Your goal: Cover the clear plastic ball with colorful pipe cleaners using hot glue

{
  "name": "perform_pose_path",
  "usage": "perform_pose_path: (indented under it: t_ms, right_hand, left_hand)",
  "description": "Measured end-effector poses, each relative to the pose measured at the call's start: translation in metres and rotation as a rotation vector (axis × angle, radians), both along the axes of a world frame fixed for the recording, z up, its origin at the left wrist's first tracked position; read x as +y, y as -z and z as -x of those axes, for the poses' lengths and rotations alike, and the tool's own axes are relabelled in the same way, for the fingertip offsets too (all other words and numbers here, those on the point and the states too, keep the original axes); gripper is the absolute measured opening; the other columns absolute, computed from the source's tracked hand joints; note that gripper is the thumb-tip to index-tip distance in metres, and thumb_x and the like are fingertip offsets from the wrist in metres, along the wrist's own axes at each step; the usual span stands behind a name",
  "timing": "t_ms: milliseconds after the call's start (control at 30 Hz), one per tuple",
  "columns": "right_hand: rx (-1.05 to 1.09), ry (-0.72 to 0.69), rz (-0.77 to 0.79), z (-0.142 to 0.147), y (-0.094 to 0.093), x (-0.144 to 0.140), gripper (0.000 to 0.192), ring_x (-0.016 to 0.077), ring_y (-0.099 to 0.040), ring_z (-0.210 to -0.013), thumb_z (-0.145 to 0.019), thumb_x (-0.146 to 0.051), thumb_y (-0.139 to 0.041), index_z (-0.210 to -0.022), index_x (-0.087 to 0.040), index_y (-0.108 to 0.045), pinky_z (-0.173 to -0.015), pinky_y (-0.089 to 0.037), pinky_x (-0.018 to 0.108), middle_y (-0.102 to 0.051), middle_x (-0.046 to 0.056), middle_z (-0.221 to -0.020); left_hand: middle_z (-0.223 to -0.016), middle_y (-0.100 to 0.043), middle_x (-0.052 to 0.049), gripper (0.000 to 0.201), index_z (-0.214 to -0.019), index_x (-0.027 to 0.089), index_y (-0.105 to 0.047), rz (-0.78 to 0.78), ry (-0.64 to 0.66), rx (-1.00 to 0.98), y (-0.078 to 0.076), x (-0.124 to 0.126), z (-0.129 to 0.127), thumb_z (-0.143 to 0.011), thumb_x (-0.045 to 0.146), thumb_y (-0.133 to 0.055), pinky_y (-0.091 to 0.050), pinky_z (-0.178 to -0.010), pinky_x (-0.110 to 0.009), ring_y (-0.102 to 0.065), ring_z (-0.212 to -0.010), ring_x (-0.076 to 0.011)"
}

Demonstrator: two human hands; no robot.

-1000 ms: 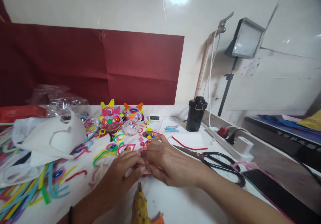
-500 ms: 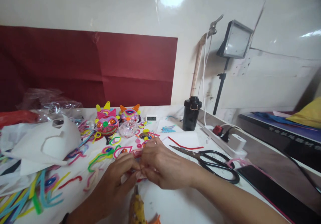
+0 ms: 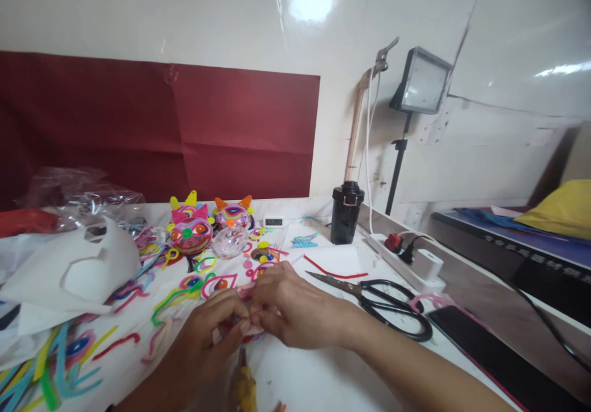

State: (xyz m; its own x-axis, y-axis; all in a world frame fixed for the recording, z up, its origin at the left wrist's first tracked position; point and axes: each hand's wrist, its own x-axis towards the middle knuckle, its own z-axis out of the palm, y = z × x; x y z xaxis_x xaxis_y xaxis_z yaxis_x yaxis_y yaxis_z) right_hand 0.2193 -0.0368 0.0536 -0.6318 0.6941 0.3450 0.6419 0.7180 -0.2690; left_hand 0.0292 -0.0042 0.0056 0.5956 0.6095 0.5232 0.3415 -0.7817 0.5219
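My left hand (image 3: 215,323) and my right hand (image 3: 287,306) meet at the middle of the table, fingertips closed together. Pinched between them is a pink and red craft piece (image 3: 253,338), mostly covered by the fingers. A yellow glue gun (image 3: 247,387) points its dark nozzle up just below the hands. Behind the left hand lies a pink pipe-cleaner eye shape (image 3: 220,284) with an orange centre. Right of my right hand rest black-handled scissors (image 3: 364,290), blades slightly apart, and a red pipe cleaner (image 3: 332,273).
Two colourful animal-face crafts (image 3: 190,234) stand at the back beside a small digital clock (image 3: 273,222). A white mask form (image 3: 87,270) and many pipe cleaners (image 3: 60,363) cover the left. A black bottle (image 3: 346,215), power strip (image 3: 404,264) and dark phone-like slab (image 3: 489,350) are right.
The view has shifted slightly, so most things appear a little further left. Both hands stay together on the craft piece, with only small finger movement.
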Motion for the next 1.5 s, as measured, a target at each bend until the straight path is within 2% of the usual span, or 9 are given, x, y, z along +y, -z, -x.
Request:
perform_pose_path:
  t_ms: [167,267,333,467,667,900,1133,1333,1500]
  right_hand:
    - [0.059,-0.034,0.042,-0.002,0.002,0.003,0.016,0.0150,-0.061,-0.079,-0.079,-0.004,-0.054,-0.077,-0.015,-0.066,-0.079,-0.041,0.028,-0.071,0.004,-0.081]
    - [0.104,-0.042,0.130,-0.006,0.001,0.004,0.018,0.0133,-0.060,-0.075,-0.083,-0.006,-0.051,-0.084,-0.013,-0.068,-0.069,-0.043,0.023,-0.070,0.004,-0.081]
    - [0.115,-0.009,0.194,-0.009,-0.001,0.004,0.014,0.0130,-0.058,-0.071,-0.084,-0.014,-0.056,-0.090,-0.013,-0.069,-0.062,-0.042,0.021,-0.068,0.004,-0.080]
    - [0.133,0.001,0.227,-0.014,0.000,0.006,0.022,0.0154,-0.058,-0.076,-0.077,-0.019,-0.067,-0.100,-0.016,-0.068,-0.068,-0.043,0.024,-0.069,0.004,-0.088]
    - [0.156,0.027,0.271,-0.014,0.004,0.008,0.022,0.0167,-0.059,-0.078,-0.079,-0.015,-0.064,-0.101,-0.015,-0.068,-0.070,-0.045,0.025,-0.070,0.005,-0.090]
    - [0.215,0.021,0.320,-0.016,0.005,0.009,0.017,0.0168,-0.061,-0.080,-0.079,-0.016,-0.064,-0.095,-0.017,-0.069,-0.073,-0.047,0.025,-0.070,0.003,-0.090]
    - [0.232,0.015,0.341,-0.016,0.003,0.009,0.015,0.0172,-0.061,-0.080,-0.079,-0.020,-0.065,-0.093,-0.017,-0.070,-0.074,-0.047,0.026,-0.070,0.003,-0.088]
    - [0.247,0.020,0.384,-0.017,0.003,0.009,0.016,0.0178,-0.061,-0.081,-0.080,-0.020,-0.064,-0.094,-0.017,-0.069,-0.074,-0.048,0.026,-0.070,0.003,-0.087]
    - [0.246,0.010,0.364,-0.017,0.006,0.009,0.016,0.0172,-0.061,-0.079,-0.080,-0.022,-0.065,-0.094,-0.018,-0.069,-0.072,-0.048,0.026,-0.070,0.002,-0.087]
  left_hand:
    - [-0.067,-0.057,0.002,0.024,-0.066,0.020,-0.054,0.066,-0.012,-0.005,0.004,0.001,0.000,-0.087,0.029,-0.049,-0.041,-0.059,-0.024,-0.055,-0.064,-0.0141]
    - [-0.066,-0.055,0.002,0.025,-0.065,0.020,-0.052,0.146,-0.008,-0.035,0.004,0.002,0.001,-0.087,0.030,-0.047,-0.040,-0.059,-0.024,-0.053,-0.064,-0.0140]
    - [-0.067,-0.055,0.001,0.025,-0.065,0.020,-0.052,0.214,-0.014,-0.057,0.001,0.001,0.001,-0.086,0.031,-0.048,-0.039,-0.060,-0.024,-0.052,-0.065,-0.0143]
    - [-0.064,-0.049,0.003,0.023,-0.064,0.019,-0.051,0.348,-0.045,-0.108,-0.005,-0.002,0.000,-0.083,0.032,-0.049,-0.033,-0.055,-0.024,-0.045,-0.060,-0.0132]
    - [-0.063,-0.045,0.004,0.024,-0.065,0.019,-0.050,0.463,-0.021,-0.177,-0.005,-0.002,-0.002,-0.082,0.035,-0.051,-0.030,-0.054,-0.024,-0.040,-0.059,-0.0124]
    - [-0.061,-0.042,0.005,0.023,-0.065,0.018,-0.052,0.546,-0.037,-0.201,-0.009,-0.004,-0.003,-0.080,0.036,-0.053,-0.028,-0.053,-0.024,-0.037,-0.058,-0.0119]
    - [-0.065,-0.049,0.003,0.025,-0.067,0.018,-0.056,0.593,-0.038,-0.250,-0.008,-0.004,-0.002,-0.080,0.040,-0.054,-0.035,-0.059,-0.025,-0.045,-0.065,-0.0148]
    - [-0.072,-0.059,0.000,0.027,-0.069,0.019,-0.060,0.629,-0.133,-0.331,-0.010,-0.008,-0.001,-0.080,0.042,-0.052,-0.041,-0.067,-0.026,-0.052,-0.074,-0.0181]
    - [-0.066,-0.055,0.001,0.026,-0.071,0.018,-0.060,0.642,-0.037,-0.276,-0.009,-0.007,-0.002,-0.081,0.041,-0.053,-0.038,-0.060,-0.025,-0.048,-0.066,-0.0153]
